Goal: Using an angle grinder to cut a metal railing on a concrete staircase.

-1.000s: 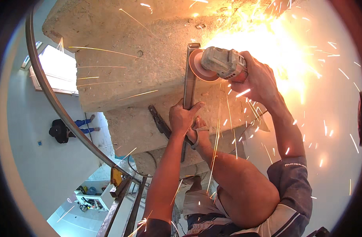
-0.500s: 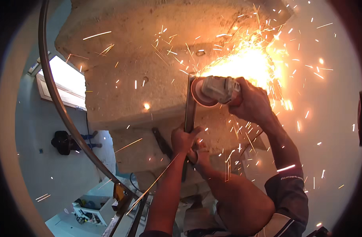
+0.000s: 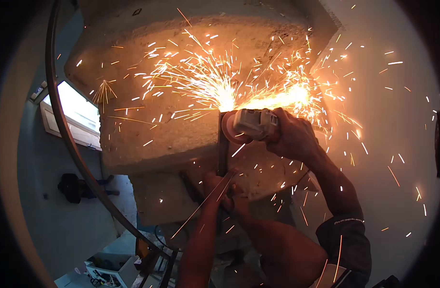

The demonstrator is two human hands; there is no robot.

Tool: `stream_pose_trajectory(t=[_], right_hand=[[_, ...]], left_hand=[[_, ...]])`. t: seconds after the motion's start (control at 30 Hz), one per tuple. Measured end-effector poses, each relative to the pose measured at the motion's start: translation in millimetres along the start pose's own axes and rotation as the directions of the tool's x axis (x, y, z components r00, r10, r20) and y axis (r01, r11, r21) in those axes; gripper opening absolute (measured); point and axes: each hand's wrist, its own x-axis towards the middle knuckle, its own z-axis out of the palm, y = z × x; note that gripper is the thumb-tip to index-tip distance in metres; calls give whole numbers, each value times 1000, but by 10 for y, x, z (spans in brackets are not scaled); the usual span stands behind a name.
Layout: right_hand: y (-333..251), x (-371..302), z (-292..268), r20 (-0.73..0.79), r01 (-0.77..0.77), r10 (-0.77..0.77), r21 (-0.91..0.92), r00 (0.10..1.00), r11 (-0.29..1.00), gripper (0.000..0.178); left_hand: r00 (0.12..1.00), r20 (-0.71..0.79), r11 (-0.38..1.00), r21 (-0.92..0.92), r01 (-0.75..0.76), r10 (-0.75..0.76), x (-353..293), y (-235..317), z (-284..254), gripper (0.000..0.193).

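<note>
My right hand (image 3: 294, 137) is closed around the body of an angle grinder (image 3: 252, 124). Its disc (image 3: 232, 129) touches the upper end of a dark metal bar (image 3: 223, 153), where bright sparks (image 3: 225, 98) burst out to the left and right. Lower on that bar, my left hand (image 3: 214, 182) grips it; the dim light hides part of the fingers. My foot (image 3: 237, 194) rests close beside the left hand, under my bent leg (image 3: 292, 252). The bar lies over rough concrete steps (image 3: 162, 129).
A curved metal rail (image 3: 71, 137) runs down the left side. Beyond it, lower down, is another person (image 3: 78, 187). A white box of tools (image 3: 112, 271) stands at the lower left. A pale wall (image 3: 388, 158) rises on the right, and a dark flat piece (image 3: 191, 187) lies on a step.
The grinder and right hand appear slightly lower and further left. Sparks that streamed mostly right now also fan out to the left. The picture is darker, and both hands keep their hold.
</note>
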Motion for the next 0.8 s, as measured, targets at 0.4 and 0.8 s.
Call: stream_pose_trajectory(t=[0.4,0.8], right_hand=[[-49,25,13,114,-72,75,-26,991,997,67],[18,54,-25,33,-28,31,-109,999,994,67]], left_hand=[[995,-49,987,-132,-96,91,2,-252,-63,63],[825,-457,935,46,-351,333,-1142,-345,328,84]])
